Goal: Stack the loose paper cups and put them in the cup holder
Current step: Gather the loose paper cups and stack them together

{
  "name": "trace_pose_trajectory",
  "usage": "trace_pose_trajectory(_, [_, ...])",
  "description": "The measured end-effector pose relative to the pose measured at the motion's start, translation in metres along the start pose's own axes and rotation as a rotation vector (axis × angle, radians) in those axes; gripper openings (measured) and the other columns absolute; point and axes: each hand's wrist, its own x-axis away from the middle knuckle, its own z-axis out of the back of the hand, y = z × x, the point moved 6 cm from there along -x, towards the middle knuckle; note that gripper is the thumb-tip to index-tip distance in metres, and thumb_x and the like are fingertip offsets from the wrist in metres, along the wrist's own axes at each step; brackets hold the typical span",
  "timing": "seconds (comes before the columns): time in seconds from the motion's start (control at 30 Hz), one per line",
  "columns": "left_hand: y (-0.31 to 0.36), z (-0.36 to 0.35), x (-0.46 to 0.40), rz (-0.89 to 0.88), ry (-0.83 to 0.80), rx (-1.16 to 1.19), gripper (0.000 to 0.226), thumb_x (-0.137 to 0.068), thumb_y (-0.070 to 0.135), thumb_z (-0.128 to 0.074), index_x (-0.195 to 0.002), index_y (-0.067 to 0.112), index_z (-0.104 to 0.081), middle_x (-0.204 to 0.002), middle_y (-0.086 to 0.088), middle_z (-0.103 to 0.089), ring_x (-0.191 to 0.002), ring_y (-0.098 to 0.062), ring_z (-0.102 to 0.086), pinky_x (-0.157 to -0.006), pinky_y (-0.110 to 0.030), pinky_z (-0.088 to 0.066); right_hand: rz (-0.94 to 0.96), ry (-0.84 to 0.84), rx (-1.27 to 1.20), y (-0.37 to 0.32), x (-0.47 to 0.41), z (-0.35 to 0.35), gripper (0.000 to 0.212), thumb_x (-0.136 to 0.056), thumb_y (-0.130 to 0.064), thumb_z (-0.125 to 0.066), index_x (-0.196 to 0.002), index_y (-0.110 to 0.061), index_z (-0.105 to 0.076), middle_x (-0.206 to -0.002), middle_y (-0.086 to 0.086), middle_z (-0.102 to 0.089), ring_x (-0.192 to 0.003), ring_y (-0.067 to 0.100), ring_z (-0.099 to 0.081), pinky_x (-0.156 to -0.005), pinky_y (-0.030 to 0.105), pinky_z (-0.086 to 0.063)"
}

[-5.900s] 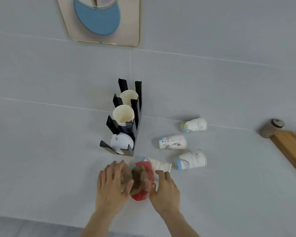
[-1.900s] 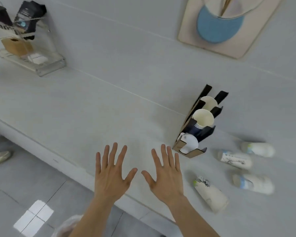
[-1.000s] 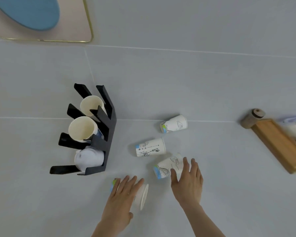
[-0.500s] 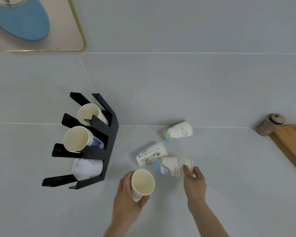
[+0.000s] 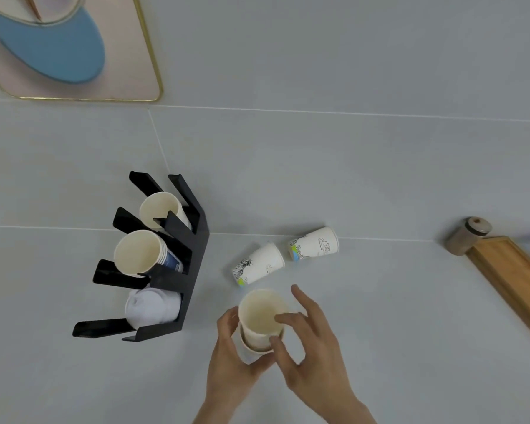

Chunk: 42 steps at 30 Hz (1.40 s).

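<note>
Two white paper cups are nested, mouth up, in front of me: the inner cup (image 5: 262,315) sits partway inside the outer cup (image 5: 248,351). My left hand (image 5: 230,359) wraps around the outer cup from the left. My right hand (image 5: 311,347) pinches the inner cup's rim with thumb and forefinger. Two more printed cups lie on their sides behind them, one (image 5: 258,267) nearer and one (image 5: 314,247) farther right. The black cup holder (image 5: 185,280) stands to the left, with cup stacks (image 5: 138,257) in its upper slots and white lids (image 5: 152,307) in the lowest.
A wooden tray (image 5: 514,280) runs along the right edge, with a small round jar (image 5: 468,235) at its far end. A gold-rimmed pink and blue panel (image 5: 65,47) hangs on the wall at top left. Grey counter lies all around.
My right hand picked up the cup lying on its side and set it into the cup held by my left hand. Both hands have come together.
</note>
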Motion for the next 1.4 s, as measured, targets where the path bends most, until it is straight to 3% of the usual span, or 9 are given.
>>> trace_pose_trajectory(0.13, [0.006,0.010,-0.005,-0.044,0.009,-0.062,0.120,-0.042,0.058,-0.091,-0.140,0.056,-0.022,-0.135,0.034,-0.050,-0.115,0.001,-0.058,-0.089,-0.025,-0.053,-0.165,-0.099,-0.024,0.010,0.011,-0.025,0.066,-0.093,-0.066,-0.051,-0.153,-0.041,-0.039,-0.167,-0.014,-0.028,-0.143,0.004,-0.045,-0.104,0.028,-0.052])
trace_pose_trajectory(0.23, [0.010,0.008,-0.009,-0.089,-0.011,-0.108,0.123,-0.045,0.060,-0.090,-0.145,0.057,-0.018,-0.140,0.039,-0.041,-0.119,0.008,-0.050,-0.092,-0.020,-0.048,-0.286,-0.222,0.055,0.024,0.011,-0.043,0.071,-0.098,-0.061,-0.041,-0.160,-0.034,-0.022,-0.162,-0.012,-0.040,-0.142,0.008,-0.047,-0.110,0.030,-0.046])
trace_pose_trajectory(0.37, [0.012,0.003,-0.015,-0.144,-0.021,-0.209,0.115,-0.056,0.053,-0.086,-0.139,0.069,-0.009,-0.130,0.050,-0.028,-0.113,0.015,-0.045,-0.081,-0.007,-0.040,-0.343,-0.329,0.072,0.033,0.010,-0.059,0.067,-0.101,-0.049,-0.051,-0.161,-0.033,-0.024,-0.150,-0.014,-0.055,-0.128,0.011,-0.060,-0.100,0.032,-0.053])
trace_pose_trajectory(0.53, [0.004,0.006,-0.028,-0.138,0.030,-0.261,0.106,-0.060,0.054,-0.083,-0.144,0.053,-0.019,-0.122,0.041,-0.028,-0.113,0.000,-0.049,-0.081,-0.019,-0.048,-0.428,-0.370,-0.042,0.047,-0.003,-0.066,0.060,-0.095,-0.054,-0.059,-0.151,-0.045,-0.039,-0.131,-0.020,-0.065,-0.112,0.003,-0.068,-0.090,0.032,-0.060])
trace_pose_trajectory(0.7, [-0.002,0.023,-0.048,-0.102,0.156,-0.281,0.105,-0.062,0.041,-0.087,-0.145,0.050,-0.021,-0.127,0.031,-0.031,-0.120,-0.009,-0.050,-0.082,-0.029,-0.053,-0.648,-0.205,-0.091,0.083,-0.060,-0.062,0.039,-0.095,-0.038,-0.067,-0.133,-0.029,-0.063,-0.106,-0.011,-0.073,-0.083,0.001,-0.071,-0.084,0.031,-0.058])
trace_pose_trajectory(0.93, [-0.001,0.025,-0.062,-0.062,0.180,-0.275,0.104,-0.058,0.046,-0.080,-0.143,0.054,-0.020,-0.127,0.039,-0.030,-0.118,-0.005,-0.052,-0.078,-0.025,-0.052,-0.794,-0.271,-0.171,0.116,-0.165,-0.111,0.048,-0.096,-0.036,-0.065,-0.141,-0.023,-0.055,-0.112,0.007,-0.070,-0.105,0.025,-0.064,-0.104,0.049,-0.052])
trace_pose_trajectory(1.1, [-0.001,0.025,-0.068,-0.015,0.151,-0.285,0.106,-0.058,0.047,-0.080,-0.145,0.051,-0.020,-0.130,0.032,-0.031,-0.121,-0.004,-0.051,-0.085,-0.027,-0.054,-0.964,-0.320,-0.248,0.130,-0.200,-0.149,0.058,-0.095,-0.041,-0.066,-0.148,-0.031,-0.047,-0.137,0.010,-0.059,-0.117,0.034,-0.063,-0.064,0.037,-0.061])
trace_pose_trajectory(1.27, [0.000,0.026,-0.069,-0.020,0.143,-0.283,0.103,-0.061,0.049,-0.079,-0.145,0.052,-0.018,-0.132,0.033,-0.030,-0.120,-0.002,-0.050,-0.088,-0.026,-0.052,-1.046,-0.271,-0.358,0.145,-0.186,-0.175,0.021,-0.096,-0.034,-0.066,-0.106,-0.016,-0.064,-0.123,0.019,-0.064,-0.103,0.034,-0.063,-0.082,0.052,-0.065])
trace_pose_trajectory(1.4, [-0.003,0.026,-0.070,-0.039,0.128,-0.273,0.102,-0.063,0.049,-0.078,-0.141,0.058,-0.013,-0.129,0.045,-0.024,-0.118,0.001,-0.049,-0.083,-0.021,-0.046,-1.030,-0.121,-0.652,0.130,-0.169,-0.155,0.021,-0.100,-0.031,-0.061,-0.088,-0.014,-0.057,-0.098,0.011,-0.060,-0.087,0.029,-0.065,-0.083,0.046,-0.064])
